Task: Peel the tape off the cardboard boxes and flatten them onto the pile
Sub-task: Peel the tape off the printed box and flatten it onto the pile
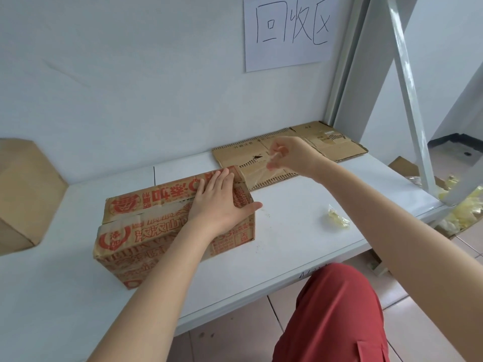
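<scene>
Sign [286, 32] reads 回收区; left hand [219, 203] flat on box [141, 233], right hand [291, 155] pinches tape [258, 170]

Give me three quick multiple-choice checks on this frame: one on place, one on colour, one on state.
1. Where does the flattened cardboard pile lie? A: on the floor. B: on the table by the wall, beyond the printed box's right end. C: on top of the box.
2. The box's lettering is: A: blue. B: green. C: red.
3. The right hand: A: pinches the clear tape. B: lies flat. C: holds scissors.
B, the pile lies at the wall; C, red print; A, tape stretches from box to fingers.
</scene>
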